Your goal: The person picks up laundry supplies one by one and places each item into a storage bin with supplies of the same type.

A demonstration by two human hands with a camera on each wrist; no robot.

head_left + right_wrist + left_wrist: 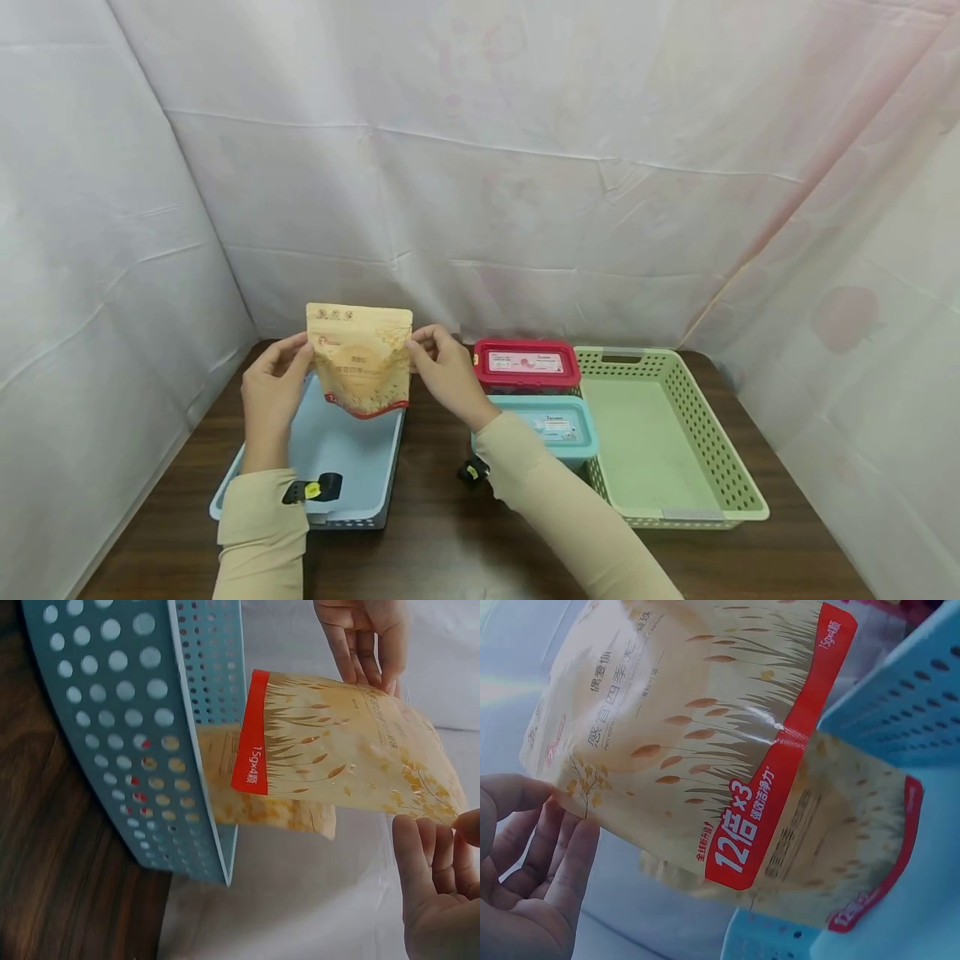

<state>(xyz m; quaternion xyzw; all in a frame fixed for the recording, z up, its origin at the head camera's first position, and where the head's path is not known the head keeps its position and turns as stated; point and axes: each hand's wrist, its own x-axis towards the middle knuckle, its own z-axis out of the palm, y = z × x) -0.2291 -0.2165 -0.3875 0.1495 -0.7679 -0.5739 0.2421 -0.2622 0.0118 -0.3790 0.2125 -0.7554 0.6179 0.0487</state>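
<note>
A pale yellow pouch [360, 358] with a red band along its bottom is held upright above the blue basket [341, 454]. My left hand [273, 387] pinches its left edge between thumb and fingers. On the opposite edge, my right hand [450, 371] pinches it the same way, near the top. Printed plants and lettering cover the pouch front. In the left wrist view, a second pouch [847, 840] of the same look stands in the basket, behind the held one. The head view hides that second pouch.
Right of centre stand a box with a red lid [525, 365] and a box with a turquoise lid [555, 427]. Beyond them is a light green basket [652, 450] with perforated walls. Everything rests on a dark wooden table [442, 546], with white curtains around it.
</note>
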